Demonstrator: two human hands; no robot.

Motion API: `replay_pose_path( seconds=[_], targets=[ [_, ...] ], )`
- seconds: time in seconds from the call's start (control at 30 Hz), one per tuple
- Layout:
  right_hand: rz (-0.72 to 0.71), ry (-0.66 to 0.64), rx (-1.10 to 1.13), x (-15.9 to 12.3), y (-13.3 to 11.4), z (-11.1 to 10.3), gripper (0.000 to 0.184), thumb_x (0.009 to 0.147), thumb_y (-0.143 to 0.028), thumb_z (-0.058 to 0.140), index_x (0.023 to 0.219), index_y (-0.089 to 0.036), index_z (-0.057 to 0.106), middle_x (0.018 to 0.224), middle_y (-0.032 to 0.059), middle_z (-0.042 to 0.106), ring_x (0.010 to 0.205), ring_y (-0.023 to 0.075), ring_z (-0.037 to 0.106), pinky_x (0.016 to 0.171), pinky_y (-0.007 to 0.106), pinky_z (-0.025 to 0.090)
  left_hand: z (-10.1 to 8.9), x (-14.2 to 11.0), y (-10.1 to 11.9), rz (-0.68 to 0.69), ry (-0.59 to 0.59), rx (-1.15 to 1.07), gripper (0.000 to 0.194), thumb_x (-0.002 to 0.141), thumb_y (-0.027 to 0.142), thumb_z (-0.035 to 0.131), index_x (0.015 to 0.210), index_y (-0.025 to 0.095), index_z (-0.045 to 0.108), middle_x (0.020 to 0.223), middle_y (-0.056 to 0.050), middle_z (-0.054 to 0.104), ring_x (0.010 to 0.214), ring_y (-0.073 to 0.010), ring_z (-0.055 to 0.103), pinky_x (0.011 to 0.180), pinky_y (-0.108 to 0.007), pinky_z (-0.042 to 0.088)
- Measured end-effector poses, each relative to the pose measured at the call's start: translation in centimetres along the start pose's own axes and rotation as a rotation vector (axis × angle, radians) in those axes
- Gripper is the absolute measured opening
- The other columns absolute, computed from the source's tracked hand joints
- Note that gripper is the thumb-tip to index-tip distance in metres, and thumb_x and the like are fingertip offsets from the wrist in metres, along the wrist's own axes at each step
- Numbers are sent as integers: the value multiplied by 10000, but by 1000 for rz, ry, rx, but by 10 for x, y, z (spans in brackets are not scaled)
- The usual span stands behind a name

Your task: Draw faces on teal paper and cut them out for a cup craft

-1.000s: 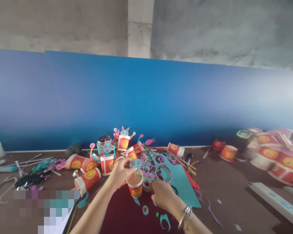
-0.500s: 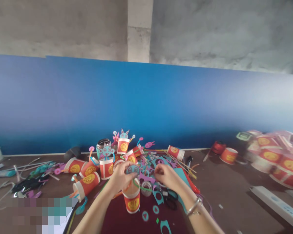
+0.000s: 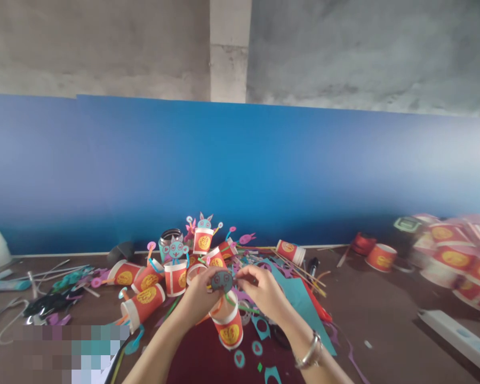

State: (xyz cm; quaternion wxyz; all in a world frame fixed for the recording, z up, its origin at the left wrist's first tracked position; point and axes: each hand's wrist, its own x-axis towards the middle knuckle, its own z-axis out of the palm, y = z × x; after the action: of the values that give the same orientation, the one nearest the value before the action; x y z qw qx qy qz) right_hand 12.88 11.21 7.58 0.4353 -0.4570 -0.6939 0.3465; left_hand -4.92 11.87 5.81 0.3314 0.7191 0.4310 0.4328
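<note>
My left hand (image 3: 198, 293) is closed on a round blue-grey paper face (image 3: 222, 280) with drawn eyes, held over the mouth of a red-and-white paper cup (image 3: 228, 326) with a yellow emblem. The cup tilts, and orange and green strips show at its opening. On the face's right edge, the thumb and forefinger of my right hand (image 3: 261, 288) are pinched together; whatever they hold is too small to make out. Below, two round paper pieces with hearts (image 3: 239, 358) and a blue paper scrap (image 3: 271, 375) lie on a dark red surface.
Decorated cups (image 3: 176, 277) with paper faces and strip arms stand and lie at the left. Blue paper sheets (image 3: 300, 298), purple offcuts and thin sticks (image 3: 304, 274) crowd the middle. At the right are a red cup (image 3: 381, 258), stacked cups (image 3: 456, 258) and a white power strip (image 3: 460, 338).
My right hand has moved left and up to the paper face's edge. The face and cup have shifted slightly right, and the cup leans more.
</note>
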Motion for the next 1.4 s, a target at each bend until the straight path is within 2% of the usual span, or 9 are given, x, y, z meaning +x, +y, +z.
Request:
replay_pose_path(
  seconds=[0.17,0.3,0.43,0.53,0.7,0.93,1.1,1.23,1.4],
  targets=[
    [-54,22,-24,-1,-1,-3,172,766,-161,497,806,-175,664,731,19,680,688,159,617,633,243,461,-1,-2,3,28,30,21,410,656,86,550,1042,210,613,975,-40,670,889,-194,603,791,-282,453],
    [-101,111,-90,-1,-3,-4,209,783,-183,482,911,-176,648,809,31,659,681,146,589,614,238,453,2,-3,4,-30,-21,-65,414,661,87,540,1058,195,588,940,-40,670,864,-190,612,758,-273,457],
    [-101,181,-130,1,-12,0,233,772,-190,515,994,-169,583,768,19,638,626,136,575,575,228,445,10,-4,6,-74,-27,-133,301,669,126,585,967,163,588,868,-40,658,836,-192,608,711,-264,461],
    [-173,143,-138,2,-19,1,166,794,-170,498,914,-178,612,836,42,660,726,152,605,646,237,461,14,-4,9,-93,-35,-164,184,703,198,610,881,155,605,761,-19,638,753,-175,595,675,-256,450],
    [-284,84,-105,1,-18,1,221,840,-153,466,966,-198,642,934,62,662,871,171,597,775,265,456,17,-3,7,-98,-48,-241,189,735,282,620,871,151,620,758,-15,641,747,-169,585,677,-250,444],
    [-299,51,-44,1,-15,4,218,854,-187,477,979,-205,655,882,40,647,852,165,588,773,263,451,20,-5,0,-98,-69,-241,213,736,330,626,850,152,647,731,-12,647,735,-171,580,658,-243,446],
    [-222,176,-18,3,-14,-3,282,846,-263,492,1101,-182,581,823,33,619,666,136,561,613,233,457,11,-2,4,-69,13,-77,135,721,228,577,801,167,666,707,-18,653,719,-176,579,658,-251,445],
    [-149,196,13,3,-9,-12,212,827,-301,517,955,-163,614,782,37,625,623,134,547,564,230,444,-1,0,5,-15,98,94,149,675,148,548,759,176,668,710,-26,649,728,-183,575,680,-271,440],
    [-117,174,2,3,-7,-18,182,809,-299,536,893,-170,633,767,31,641,625,140,560,563,237,447,-5,0,-1,12,97,55,258,677,164,578,926,186,641,874,-48,679,800,-189,609,739,-285,465]
  ],
)
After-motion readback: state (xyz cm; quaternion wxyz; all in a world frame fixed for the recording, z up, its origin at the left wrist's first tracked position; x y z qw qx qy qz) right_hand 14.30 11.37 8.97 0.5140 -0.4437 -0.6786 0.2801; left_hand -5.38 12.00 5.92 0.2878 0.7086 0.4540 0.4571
